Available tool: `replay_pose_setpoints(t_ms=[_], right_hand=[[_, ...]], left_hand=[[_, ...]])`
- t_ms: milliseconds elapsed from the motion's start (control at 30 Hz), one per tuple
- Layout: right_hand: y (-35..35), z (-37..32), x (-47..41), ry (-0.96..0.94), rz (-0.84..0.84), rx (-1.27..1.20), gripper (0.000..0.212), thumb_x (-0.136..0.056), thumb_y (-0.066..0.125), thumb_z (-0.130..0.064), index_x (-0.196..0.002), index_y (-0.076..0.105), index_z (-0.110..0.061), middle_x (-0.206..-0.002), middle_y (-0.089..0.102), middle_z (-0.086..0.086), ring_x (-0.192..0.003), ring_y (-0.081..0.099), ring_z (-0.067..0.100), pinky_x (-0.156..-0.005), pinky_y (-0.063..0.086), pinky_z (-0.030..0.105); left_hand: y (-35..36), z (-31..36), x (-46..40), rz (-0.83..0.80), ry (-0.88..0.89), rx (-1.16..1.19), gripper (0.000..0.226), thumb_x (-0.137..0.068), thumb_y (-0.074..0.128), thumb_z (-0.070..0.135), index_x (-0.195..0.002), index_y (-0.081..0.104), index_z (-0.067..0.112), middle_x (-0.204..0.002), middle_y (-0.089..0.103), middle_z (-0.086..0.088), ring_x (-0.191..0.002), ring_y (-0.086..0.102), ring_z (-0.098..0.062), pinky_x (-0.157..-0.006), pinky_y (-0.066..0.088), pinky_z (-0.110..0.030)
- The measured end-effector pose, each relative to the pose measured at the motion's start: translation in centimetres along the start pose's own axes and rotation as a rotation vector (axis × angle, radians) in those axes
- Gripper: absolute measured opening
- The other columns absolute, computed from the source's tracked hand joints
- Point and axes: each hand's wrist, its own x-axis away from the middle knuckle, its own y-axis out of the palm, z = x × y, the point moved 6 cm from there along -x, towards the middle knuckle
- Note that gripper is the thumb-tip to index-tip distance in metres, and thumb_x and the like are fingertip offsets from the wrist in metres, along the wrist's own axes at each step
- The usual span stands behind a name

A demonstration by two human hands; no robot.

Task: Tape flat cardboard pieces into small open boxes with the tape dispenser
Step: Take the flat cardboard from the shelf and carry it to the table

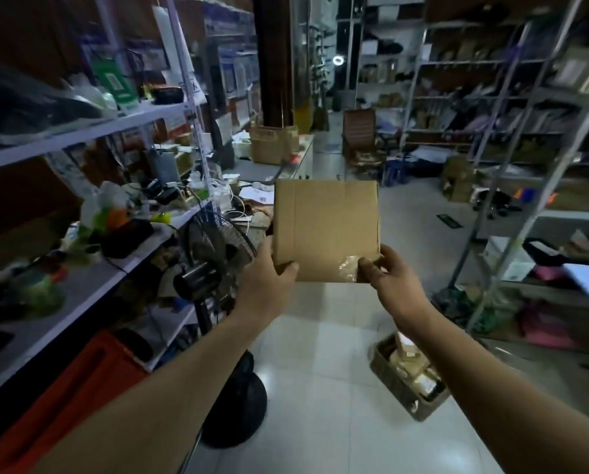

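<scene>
Cardboard box: a small brown cardboard box (325, 230) is held up at the centre of the view, a flat face toward the camera, with a patch of clear tape (349, 266) shining at its 5 o'clock corner.
Hands: the left hand (269, 278) grips the box at its 7 o'clock corner, thumb curled over the front face; the right hand (389, 271) pinches the 5 o'clock corner just beside the tape (both arms reach out from the bottom of the frame).
Crate: at 5 o'clock from the box, on the tiled floor (320, 371), sits a dark crate (406, 388) holding pale brown packages; the right forearm crosses part of it.
Worktop: at 11 o'clock beyond the box, a worktop (252, 165) carries an open carton (269, 143) whose contents cannot be made out.
Fan: a black pedestal fan (218, 254) stands at 9 o'clock, just beside the left hand.
Shelving: cluttered white shelves (81, 131) fill the 9 o'clock side; metal racks (491, 97) of blurred goods fill the 2 o'clock side.
Chair: a brown chair (359, 135) stands at 12 o'clock, well apart.
</scene>
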Motion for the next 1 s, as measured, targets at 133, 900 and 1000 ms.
replay_pose_setpoints(t_ms=[133,900,1000], right_hand=[[1.2,1.7,-9.9,0.002,0.035,0.081,0.052,-0.101,0.062,-0.037,-0.149,0.048,-0.023,-0.125,0.066,-0.003,-0.109,0.066,0.014,-0.097,0.05,0.034],[-3.0,15.4,-76.1,0.221,0.151,0.167,0.043,-0.097,0.066,-0.041,-0.138,0.056,-0.03,-0.125,0.062,-0.013,-0.111,0.063,0.013,-0.096,0.052,0.04],[-2.5,15.5,-86.2,0.195,0.08,0.116,0.033,-0.099,0.063,-0.044,-0.129,0.06,-0.032,-0.12,0.066,-0.015,-0.113,0.062,0.011,-0.099,0.052,0.039]], left_hand=[[4.6,-2.3,-10.9,-0.042,0.02,0.02,0.059,-0.095,0.065,0.032,-0.148,0.039,0.027,-0.119,0.062,0.007,-0.108,0.063,-0.021,-0.097,0.054,-0.041],[40.9,-4.4,-73.5,-0.251,-0.012,0.11,0.056,-0.096,0.067,0.033,-0.146,0.042,0.029,-0.124,0.067,0.006,-0.108,0.065,-0.018,-0.092,0.052,-0.031],[43.9,-4.3,-81.7,-0.202,-0.071,0.129,0.053,-0.095,0.071,0.029,-0.142,0.046,0.03,-0.116,0.07,0.007,-0.102,0.067,-0.016,-0.084,0.05,-0.027]])
